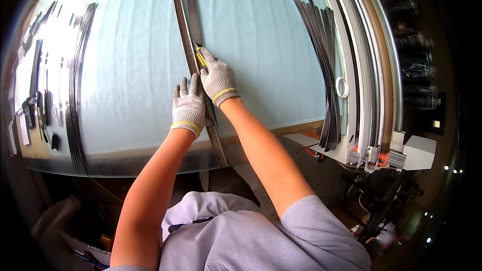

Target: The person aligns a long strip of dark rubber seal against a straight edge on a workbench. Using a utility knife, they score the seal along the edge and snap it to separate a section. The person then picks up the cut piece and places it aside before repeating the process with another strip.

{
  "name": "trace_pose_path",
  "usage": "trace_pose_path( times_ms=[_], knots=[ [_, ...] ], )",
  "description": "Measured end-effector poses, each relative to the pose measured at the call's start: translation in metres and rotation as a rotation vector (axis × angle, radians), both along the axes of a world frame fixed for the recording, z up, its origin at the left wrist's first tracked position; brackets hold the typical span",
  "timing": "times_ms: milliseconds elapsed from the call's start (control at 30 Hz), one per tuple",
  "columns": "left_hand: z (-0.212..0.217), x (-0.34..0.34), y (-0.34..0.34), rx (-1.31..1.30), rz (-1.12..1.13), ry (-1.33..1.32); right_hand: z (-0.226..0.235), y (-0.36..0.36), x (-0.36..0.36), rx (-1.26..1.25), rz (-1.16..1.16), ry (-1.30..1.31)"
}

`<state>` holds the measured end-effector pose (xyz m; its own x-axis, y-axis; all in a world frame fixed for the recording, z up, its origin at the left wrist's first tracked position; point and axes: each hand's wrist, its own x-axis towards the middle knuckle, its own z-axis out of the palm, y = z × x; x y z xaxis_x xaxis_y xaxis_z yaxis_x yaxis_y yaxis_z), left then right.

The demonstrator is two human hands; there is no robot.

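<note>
Brown bar (184, 35), one, pale-edged: lay lengthwise on the pale blue-green tabletop (266, 70). Dark strip (192, 10), one: ran close beside the bar's right edge, extending past its far end. Left hand (190, 103), gloved: lay over the bar, palm down, fingers extended and slightly parted. Right hand (219, 76), gloved: clamped around a yellow cutter (201, 58) just right of the bar; blade contact could not be told. Dark strip bundles, two: right (321, 60) and left (78, 80) of the bar, well apart from it.
</note>
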<state>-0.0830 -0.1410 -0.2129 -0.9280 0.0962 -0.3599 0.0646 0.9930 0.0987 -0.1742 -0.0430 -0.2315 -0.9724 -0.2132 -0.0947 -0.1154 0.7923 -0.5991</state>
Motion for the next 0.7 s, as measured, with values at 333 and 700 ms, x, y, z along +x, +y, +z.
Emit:
trace_pose_path(
  times_ms=[333, 700],
  knots=[
    [-0.008, 0.001, -0.001, -0.006, -0.021, 0.068, -0.003, 0.026, 0.074, 0.096, 0.037, -0.033],
    [0.026, -0.003, 0.005, 0.022, -0.005, -0.033, -0.003, 0.054, 0.122, -0.051, -0.068, 0.139]
  ],
)
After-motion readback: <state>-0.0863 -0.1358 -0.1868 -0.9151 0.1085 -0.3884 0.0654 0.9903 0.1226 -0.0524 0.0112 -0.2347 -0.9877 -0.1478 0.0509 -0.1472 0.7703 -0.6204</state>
